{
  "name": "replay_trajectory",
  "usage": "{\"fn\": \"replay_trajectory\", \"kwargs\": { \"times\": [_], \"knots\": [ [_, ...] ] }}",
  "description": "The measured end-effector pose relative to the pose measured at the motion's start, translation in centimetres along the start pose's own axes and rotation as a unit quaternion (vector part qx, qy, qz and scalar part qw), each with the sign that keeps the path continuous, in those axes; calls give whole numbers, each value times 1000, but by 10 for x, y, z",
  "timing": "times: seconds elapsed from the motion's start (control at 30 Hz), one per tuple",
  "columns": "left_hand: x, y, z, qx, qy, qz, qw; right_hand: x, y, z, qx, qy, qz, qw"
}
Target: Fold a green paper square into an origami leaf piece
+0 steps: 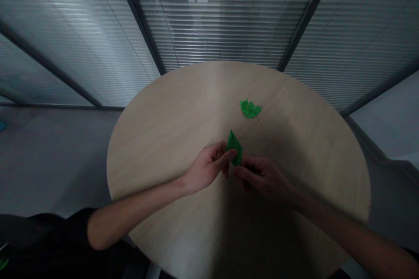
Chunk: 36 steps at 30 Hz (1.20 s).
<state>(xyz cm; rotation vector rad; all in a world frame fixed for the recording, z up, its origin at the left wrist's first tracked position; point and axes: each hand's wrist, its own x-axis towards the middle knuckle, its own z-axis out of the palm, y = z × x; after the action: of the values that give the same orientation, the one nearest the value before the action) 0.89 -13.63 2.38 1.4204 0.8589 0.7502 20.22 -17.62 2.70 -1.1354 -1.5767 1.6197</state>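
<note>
A small piece of green folded paper (233, 141), shaped like a narrow diamond with a crease down its middle, is held up over the table with its point away from me. My left hand (209, 163) is closed on its left side, the thumb lying across its face. At the paper's lower end, my right hand (262, 176) pinches the bottom tip between thumb and fingers. Some of the fingers of both hands are hidden behind the paper and the palms. Beyond my hands, a green folded-paper piece with several points (250, 109) lies on the table.
The round wooden table (157, 130) fills the middle of the view. Behind its far edge stand glass panels with horizontal blinds (216, 30) and dark frames. Grey floor (65, 148) shows at the left. A shadow falls across the table's near right part.
</note>
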Motion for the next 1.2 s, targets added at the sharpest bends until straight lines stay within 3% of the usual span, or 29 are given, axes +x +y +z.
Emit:
{"fn": "replay_trajectory", "kwargs": {
  "times": [0.57,1.2],
  "knots": [
    [-1,-3,1,-38,-73,-31,996,-2,-1,1,64,-50,-4,997],
    [-1,0,3,-74,-42,-26,996,-3,2,0,74,-66,-18,995]
  ]
}}
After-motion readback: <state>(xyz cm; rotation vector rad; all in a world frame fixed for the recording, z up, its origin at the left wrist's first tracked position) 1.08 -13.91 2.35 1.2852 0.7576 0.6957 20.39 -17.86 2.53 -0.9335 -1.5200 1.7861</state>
